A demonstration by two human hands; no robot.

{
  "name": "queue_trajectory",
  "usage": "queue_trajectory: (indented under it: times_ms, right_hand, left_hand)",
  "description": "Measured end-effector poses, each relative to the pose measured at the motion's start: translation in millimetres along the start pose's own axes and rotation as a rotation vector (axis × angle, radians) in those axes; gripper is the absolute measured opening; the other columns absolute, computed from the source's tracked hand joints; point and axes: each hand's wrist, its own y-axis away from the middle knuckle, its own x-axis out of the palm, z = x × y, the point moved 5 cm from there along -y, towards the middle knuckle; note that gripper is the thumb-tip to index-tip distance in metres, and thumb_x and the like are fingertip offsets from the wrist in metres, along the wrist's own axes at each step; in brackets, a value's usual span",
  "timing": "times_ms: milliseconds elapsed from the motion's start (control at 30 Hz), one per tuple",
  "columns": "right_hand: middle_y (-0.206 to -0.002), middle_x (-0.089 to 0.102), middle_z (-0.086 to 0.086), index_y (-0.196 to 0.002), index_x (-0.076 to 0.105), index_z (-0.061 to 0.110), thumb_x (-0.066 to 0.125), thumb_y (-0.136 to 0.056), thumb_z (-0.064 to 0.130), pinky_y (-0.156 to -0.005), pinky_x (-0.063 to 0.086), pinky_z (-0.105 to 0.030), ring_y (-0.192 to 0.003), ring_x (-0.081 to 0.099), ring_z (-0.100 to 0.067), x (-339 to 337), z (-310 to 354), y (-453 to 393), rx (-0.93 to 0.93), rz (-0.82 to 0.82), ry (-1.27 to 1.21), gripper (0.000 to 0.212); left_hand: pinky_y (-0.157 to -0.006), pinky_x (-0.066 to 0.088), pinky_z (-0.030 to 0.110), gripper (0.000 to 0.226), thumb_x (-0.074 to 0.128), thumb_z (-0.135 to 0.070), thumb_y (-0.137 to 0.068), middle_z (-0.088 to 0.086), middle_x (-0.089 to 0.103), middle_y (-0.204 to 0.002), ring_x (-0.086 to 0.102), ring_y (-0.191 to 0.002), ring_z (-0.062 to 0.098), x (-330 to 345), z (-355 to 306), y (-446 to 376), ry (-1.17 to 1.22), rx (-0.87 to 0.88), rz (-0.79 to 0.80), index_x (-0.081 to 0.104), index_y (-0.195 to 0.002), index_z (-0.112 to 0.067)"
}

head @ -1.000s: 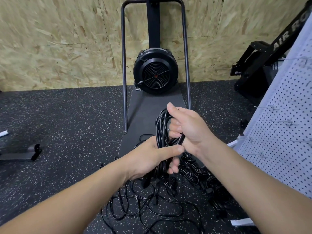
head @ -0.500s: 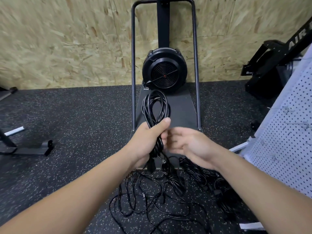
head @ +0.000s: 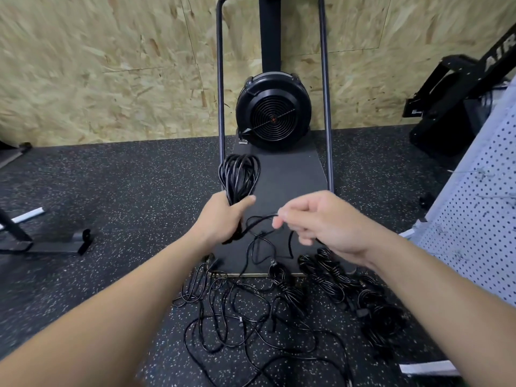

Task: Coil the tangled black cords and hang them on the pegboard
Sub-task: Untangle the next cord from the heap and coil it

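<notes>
One coiled cord bundle [head: 239,174] in hand; three coiled bundles [head: 326,270] on floor; one loose tangle [head: 240,317]; one pegboard [head: 472,227]; two hands [head: 223,219].

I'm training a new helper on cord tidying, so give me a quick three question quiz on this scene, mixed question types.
1. True or false: the left hand grips a coiled cord.
2. What does the right hand pinch? A) a loose cord end B) a pegboard hook C) nothing
3. Where is the pegboard: on the person's left or right?

Key: 1 true; 2 A; 3 right, with loose tangled cords on the floor below the hands.
</notes>
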Motion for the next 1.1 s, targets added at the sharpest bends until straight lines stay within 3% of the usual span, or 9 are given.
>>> queue_trajectory:
  times_ms: [267, 400, 500, 633, 733, 833, 933, 1000, 1100]
  right_hand:
    - [-0.062, 0.033, 0.007, -0.096, 0.078, 0.002, 0.060, -0.114, 0.022, -0.054, 0.025, -0.027, -0.055, 0.025, -0.012, -14, -7, -5, 0.039, -0.252, -0.137, 0.032]
    - [-0.058, 0.042, 0.002, -0.079, 0.078, 0.012, 0.067, -0.109, 0.033, -0.078, 0.053, -0.044, -0.061, 0.042, -0.020, -14, -9, -5, 0.044, -0.328, -0.025, 0.038]
    - [-0.063, 0.056, -0.002, -0.081, 0.080, 0.016, 0.075, -0.101, 0.049, -0.085, 0.053, -0.037, -0.061, 0.053, -0.013, -22, -12, -2, 0.070, -0.361, 0.027, 0.039]
    - [-0.079, 0.076, 0.005, -0.079, 0.080, 0.020, 0.077, -0.097, 0.054, -0.093, 0.054, -0.033, -0.082, 0.070, -0.009, -31, -22, -1, 0.128, -0.274, 0.027, 0.038]
    - [-0.094, 0.083, 0.002, -0.093, 0.082, 0.014, 0.071, -0.104, 0.042, -0.109, 0.057, -0.048, -0.083, 0.075, -0.004, -32, -31, 2, 0.171, -0.230, 0.118, 0.032]
    - [-0.096, 0.082, -0.001, -0.091, 0.080, 0.016, 0.069, -0.107, 0.030, -0.099, 0.064, -0.048, -0.089, 0.080, -0.011, -32, -18, 4, 0.057, -0.328, 0.068, 0.024]
    - [-0.109, 0.076, 0.013, -0.083, 0.077, 0.025, 0.068, -0.107, 0.036, -0.097, 0.054, -0.034, -0.102, 0.072, -0.003, -30, 5, 3, -0.144, -0.465, 0.144, 0.028]
    - [-0.130, 0.070, 0.013, -0.080, 0.075, 0.021, 0.068, -0.107, 0.032, -0.108, 0.049, -0.035, -0.110, 0.068, 0.005, -22, 10, -1, -0.195, -0.483, -0.072, 0.030]
    - [-0.134, 0.072, 0.004, -0.086, 0.075, 0.014, 0.068, -0.108, 0.029, -0.121, 0.048, -0.052, -0.129, 0.065, -0.005, -10, 2, -10, -0.140, -0.520, -0.325, 0.028]
  left_hand:
    - [-0.066, 0.024, 0.037, 0.082, 0.050, -0.100, -0.079, -0.012, 0.070, -0.082, 0.051, -0.068, 0.008, 50, -31, 50, 0.283, -0.147, 0.353, 0.079, -0.098, -0.026]
    - [-0.056, 0.036, 0.022, 0.031, 0.077, -0.061, -0.094, -0.020, 0.059, -0.066, 0.049, -0.055, -0.001, 62, -42, 56, 0.256, -0.044, 0.434, 0.072, -0.078, -0.036]
    - [-0.064, 0.040, 0.024, 0.032, 0.081, -0.023, -0.097, -0.020, 0.057, -0.065, 0.050, -0.059, 0.004, 61, -34, 51, 0.142, 0.019, 0.389, 0.065, -0.071, -0.034]
    - [-0.056, 0.038, 0.032, 0.027, 0.077, -0.023, -0.098, 0.006, 0.053, -0.071, 0.045, -0.058, 0.021, 48, -22, 44, 0.265, -0.071, 0.264, 0.056, -0.081, -0.020]
    - [-0.058, 0.039, 0.030, 0.034, 0.079, -0.030, -0.097, 0.004, 0.054, -0.071, 0.047, -0.058, 0.021, 37, -17, 37, 0.319, -0.108, 0.213, 0.057, -0.074, -0.022]
    - [-0.055, 0.046, 0.023, 0.033, 0.079, -0.027, -0.100, -0.005, 0.062, -0.069, 0.056, -0.058, 0.013, 33, -19, 38, 0.345, -0.117, 0.230, 0.062, -0.072, -0.023]
    - [-0.089, 0.063, 0.035, 0.008, 0.081, -0.021, -0.100, -0.004, 0.083, -0.101, 0.080, -0.093, 0.015, 43, -23, 47, 0.411, -0.118, 0.410, 0.079, -0.106, -0.017]
    - [-0.112, 0.055, 0.051, 0.032, 0.083, -0.021, -0.098, 0.006, 0.081, -0.124, 0.076, -0.120, 0.029, 53, -26, 52, 0.435, -0.084, 0.481, 0.076, -0.128, -0.015]
    - [-0.114, 0.053, 0.053, 0.035, 0.086, -0.016, -0.095, 0.006, 0.080, -0.124, 0.074, -0.120, 0.033, 66, -32, 57, 0.460, -0.020, 0.473, 0.075, -0.128, -0.018]
